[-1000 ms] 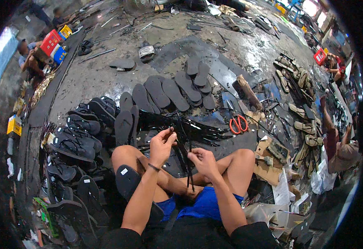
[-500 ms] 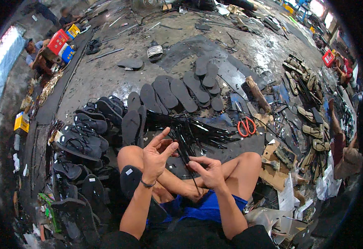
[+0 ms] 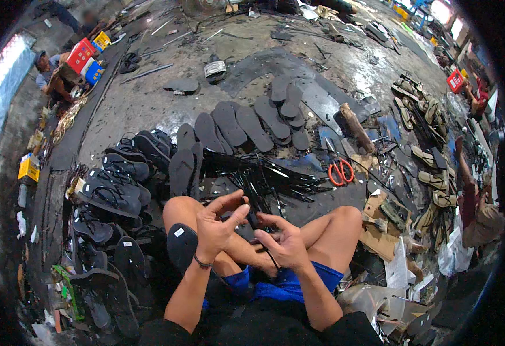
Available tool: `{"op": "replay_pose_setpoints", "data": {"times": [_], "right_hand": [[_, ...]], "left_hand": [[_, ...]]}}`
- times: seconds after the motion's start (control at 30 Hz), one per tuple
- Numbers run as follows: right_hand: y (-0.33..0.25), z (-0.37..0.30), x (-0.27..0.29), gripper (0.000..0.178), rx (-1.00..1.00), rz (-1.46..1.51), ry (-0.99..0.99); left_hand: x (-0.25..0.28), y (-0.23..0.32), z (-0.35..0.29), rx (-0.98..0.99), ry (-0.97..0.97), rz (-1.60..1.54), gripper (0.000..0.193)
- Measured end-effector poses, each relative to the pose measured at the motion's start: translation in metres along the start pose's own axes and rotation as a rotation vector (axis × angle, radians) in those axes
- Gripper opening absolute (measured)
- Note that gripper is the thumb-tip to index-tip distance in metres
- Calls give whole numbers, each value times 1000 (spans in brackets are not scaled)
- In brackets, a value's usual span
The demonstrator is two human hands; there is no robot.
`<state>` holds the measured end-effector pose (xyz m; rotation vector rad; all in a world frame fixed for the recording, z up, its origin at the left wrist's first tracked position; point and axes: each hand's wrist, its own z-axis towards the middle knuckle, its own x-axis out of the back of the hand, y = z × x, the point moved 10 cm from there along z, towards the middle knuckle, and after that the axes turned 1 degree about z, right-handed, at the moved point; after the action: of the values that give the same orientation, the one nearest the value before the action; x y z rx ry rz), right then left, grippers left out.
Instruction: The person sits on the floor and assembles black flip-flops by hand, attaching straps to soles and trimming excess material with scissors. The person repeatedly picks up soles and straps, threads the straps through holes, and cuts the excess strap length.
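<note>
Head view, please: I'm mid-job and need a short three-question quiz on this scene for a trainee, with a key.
1. Multiple choice: what colour are the handles of the scissors?
a) blue
b) orange-red
c) yellow
2. True or false: the piece of wood lies farther away from the wearer than the scissors.
3. Open question: which of the wearer's hands has a thin black strap trailing below its thumb?

Key: 1: b. 2: true. 3: the right hand.
</note>
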<state>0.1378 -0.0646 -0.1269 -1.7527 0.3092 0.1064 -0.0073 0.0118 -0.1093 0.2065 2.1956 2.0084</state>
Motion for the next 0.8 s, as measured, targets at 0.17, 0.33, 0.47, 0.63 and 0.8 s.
{"op": "replay_pose_setpoints", "data": {"times": [0.17, 0.33, 0.47, 0.63, 0.8], "right_hand": [[-43, -5, -21, 28, 537, -500, 82], [-10, -8, -22, 13, 215, -148, 43], [-5, -15, -56, 13, 19, -13, -119], [-15, -27, -79, 19, 72, -300, -220], [-32, -32, -71, 19, 168, -488, -183]], "left_hand": [[-1, 14, -36, 6, -32, 59, 34], [96, 28, -95, -193, 328, 906, 67], [128, -12, -130, 81, 389, 790, 73], [94, 23, -129, 58, 378, 337, 44], [71, 26, -128, 44, 312, 307, 27]]}}
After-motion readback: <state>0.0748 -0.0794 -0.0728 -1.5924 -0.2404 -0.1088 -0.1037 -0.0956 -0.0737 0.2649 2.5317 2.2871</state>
